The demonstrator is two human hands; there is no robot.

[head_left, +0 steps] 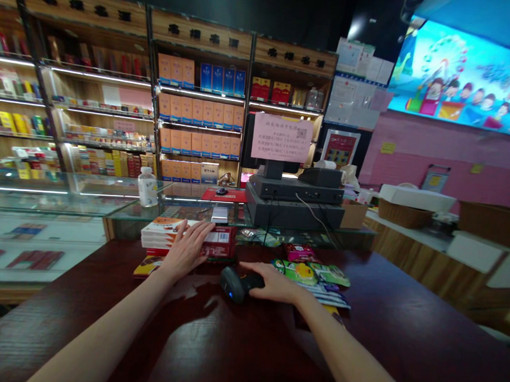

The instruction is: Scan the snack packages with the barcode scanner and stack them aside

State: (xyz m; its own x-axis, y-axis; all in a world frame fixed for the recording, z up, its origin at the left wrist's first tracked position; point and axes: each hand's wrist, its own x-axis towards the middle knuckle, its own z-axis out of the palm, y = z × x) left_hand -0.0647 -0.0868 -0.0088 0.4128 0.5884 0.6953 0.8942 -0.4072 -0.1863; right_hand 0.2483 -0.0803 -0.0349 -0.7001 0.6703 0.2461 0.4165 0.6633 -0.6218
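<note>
My left hand [187, 249] rests with outstretched fingers over white-and-orange boxes [158, 234] and a dark red box [221, 243] beside them. Under the white boxes a yellow packet [148, 266] sticks out. In my right hand [274, 282] is the handle of a black barcode scanner [234, 284], which lies low over the dark wooden counter [189, 346] with a small blue light on. Whether the scanner touches the wood I cannot tell. Just right of that hand are colourful snack packets [329, 275] and a magenta packet [299, 252].
Behind the counter stands a till [297, 195] with a pink notice [282, 137] on its screen. A white-capped bottle [147, 187] and a mouse [221, 192] sit on the glass case. Brown baskets [406, 213] stand on the right. Stocked shelves [199, 124] line the back.
</note>
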